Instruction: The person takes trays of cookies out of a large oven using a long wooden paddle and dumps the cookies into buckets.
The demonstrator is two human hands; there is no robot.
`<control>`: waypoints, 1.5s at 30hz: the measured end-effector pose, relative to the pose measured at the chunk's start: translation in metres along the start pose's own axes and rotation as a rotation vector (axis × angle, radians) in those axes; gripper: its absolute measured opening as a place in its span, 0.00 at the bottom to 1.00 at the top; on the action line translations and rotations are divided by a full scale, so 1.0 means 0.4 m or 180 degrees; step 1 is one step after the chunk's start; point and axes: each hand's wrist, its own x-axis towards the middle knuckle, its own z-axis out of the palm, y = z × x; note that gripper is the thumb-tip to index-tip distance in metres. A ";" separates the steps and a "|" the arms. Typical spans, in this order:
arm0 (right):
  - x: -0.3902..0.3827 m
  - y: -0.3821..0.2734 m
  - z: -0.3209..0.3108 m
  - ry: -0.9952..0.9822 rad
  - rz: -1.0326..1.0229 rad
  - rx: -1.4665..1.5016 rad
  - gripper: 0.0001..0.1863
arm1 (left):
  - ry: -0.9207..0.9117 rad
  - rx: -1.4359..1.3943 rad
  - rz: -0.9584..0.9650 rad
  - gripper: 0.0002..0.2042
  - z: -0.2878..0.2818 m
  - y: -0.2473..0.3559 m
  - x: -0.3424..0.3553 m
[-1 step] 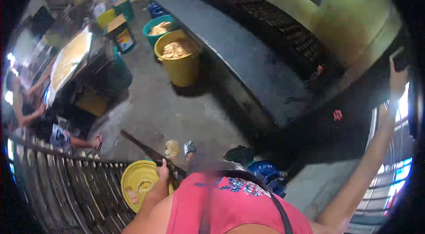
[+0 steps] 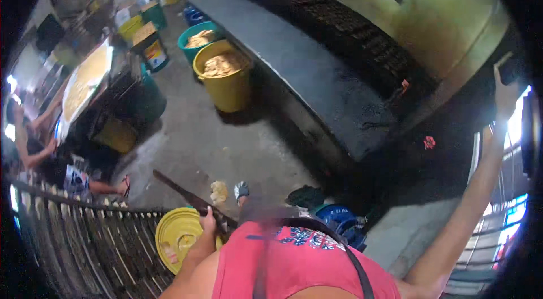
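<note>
My left hand is closed around a long dark strip, wooden by the look of it, with my thumb showing along its upper side. The longer part slants away ahead and to the left of my grip, and a shorter end runs back to the right, close to my body. I judge it stiff and fairly light, hard to break, more rough than slippery; held this near one end, it would feel tip-heavy, so a hold farther up toward its middle should balance better. A yellow lid is just left of that grip, and a pale crumpled lump is on the floor just beyond it. My right hand is stretched far out to my right, well apart from the strip, a digit pointing up beside something dark; I cannot tell whether it grasps that or is free. Between my hands, nearer the left, is a blue container; a red knob is nearer the right.
</note>
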 end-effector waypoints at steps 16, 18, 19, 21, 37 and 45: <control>0.029 0.045 0.029 -0.0336 0.0934 0.1369 0.37 | 0.0744 0.0143 -0.0740 0.26 0.053 0.117 -0.132; 0.030 0.038 0.048 -0.0335 0.0916 0.1299 0.35 | 0.0890 0.0096 -0.0591 0.29 0.048 0.058 -0.085; 0.030 0.058 0.053 -0.0335 0.0923 0.1243 0.35 | 0.0976 0.0069 -0.0438 0.32 0.054 0.039 -0.073; 0.028 0.086 0.065 -0.0367 0.0957 0.1311 0.33 | 0.0840 0.0179 -0.0372 0.33 0.052 0.039 -0.078; 0.002 0.205 0.121 -0.0263 0.1654 0.2803 0.25 | 0.0552 0.0489 -0.0508 0.36 0.031 0.034 -0.089; 0.010 -0.008 0.083 0.0020 0.1041 0.1045 0.23 | -0.0070 0.0821 -0.1008 0.39 0.032 0.062 -0.079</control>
